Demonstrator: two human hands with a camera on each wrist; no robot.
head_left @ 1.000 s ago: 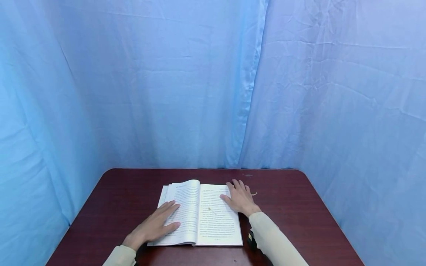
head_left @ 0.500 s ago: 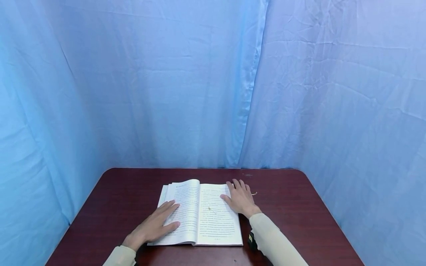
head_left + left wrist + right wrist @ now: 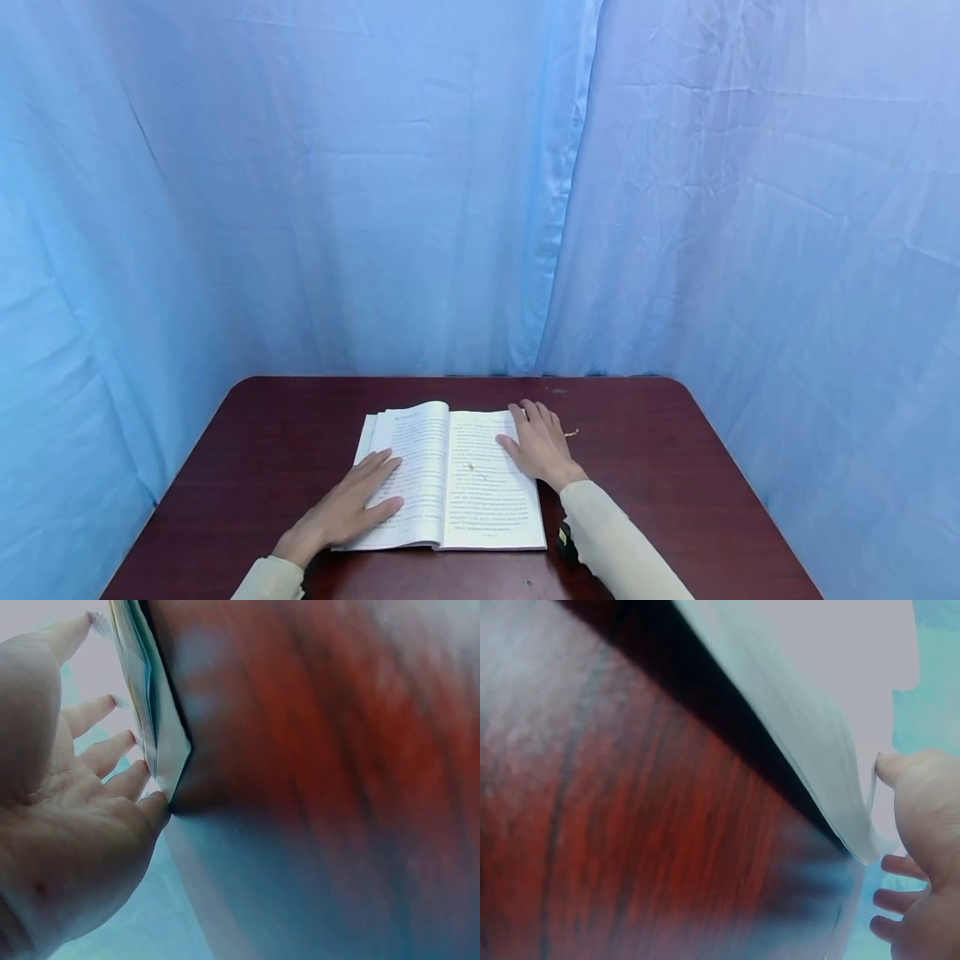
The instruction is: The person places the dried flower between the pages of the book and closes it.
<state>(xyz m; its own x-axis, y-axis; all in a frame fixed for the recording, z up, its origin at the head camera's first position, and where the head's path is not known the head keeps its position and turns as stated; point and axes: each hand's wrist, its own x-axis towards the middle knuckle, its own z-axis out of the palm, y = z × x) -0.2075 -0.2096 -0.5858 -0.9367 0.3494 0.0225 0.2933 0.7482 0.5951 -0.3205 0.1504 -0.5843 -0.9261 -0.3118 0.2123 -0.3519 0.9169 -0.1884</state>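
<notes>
An open book (image 3: 487, 500) with printed pages lies on the dark red-brown table (image 3: 637, 517). My left hand (image 3: 348, 504) rests on its left page, fingers spread and thumb toward the spine. In the left wrist view the fingertips of that hand (image 3: 97, 765) meet the page beside the stacked page edges (image 3: 146, 690). At the upper right corner of the book lies my right hand (image 3: 538, 446), its thumb on the right page and the other fingers at or beyond the edge. The right wrist view shows that thumb (image 3: 892, 769) against the page and the fingers past the book's edge (image 3: 810, 750).
Blue curtains (image 3: 420, 208) hang behind the table and on both sides. A small pale mark or strand (image 3: 572, 432) shows on the table just right of my right hand. A dark wrist device (image 3: 566, 542) sits under the right sleeve.
Both hands keep their places on the book. The whole head view has shifted very slightly, with the table and book a little higher in the picture.
</notes>
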